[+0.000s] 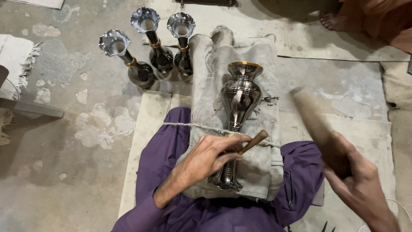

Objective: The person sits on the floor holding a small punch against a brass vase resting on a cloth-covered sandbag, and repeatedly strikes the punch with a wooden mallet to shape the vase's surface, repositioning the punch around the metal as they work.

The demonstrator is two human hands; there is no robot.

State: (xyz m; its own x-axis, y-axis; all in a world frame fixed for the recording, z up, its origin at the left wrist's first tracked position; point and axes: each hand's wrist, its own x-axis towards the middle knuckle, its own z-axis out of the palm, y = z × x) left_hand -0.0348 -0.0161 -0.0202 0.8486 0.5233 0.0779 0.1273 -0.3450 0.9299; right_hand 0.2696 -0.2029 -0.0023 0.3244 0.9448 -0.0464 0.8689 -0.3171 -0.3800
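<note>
A dark, shiny metal vase (240,99) with a gold rim lies on a grey cloth-wrapped cushion (262,163) across my lap. My left hand (210,157) rests on the vase's narrow stem and pinches a small wooden-handled chisel (253,141) against it. My right hand (356,180) is off to the right, gripping a wooden mallet (315,124) that is raised and blurred by motion, apart from the vase.
Three similar dark vases (148,47) with ruffled silver mouths stand on the concrete floor behind the cushion. Another person's bare foot (332,20) and orange garment show at the top right. A fringed cloth (15,60) lies at the left edge.
</note>
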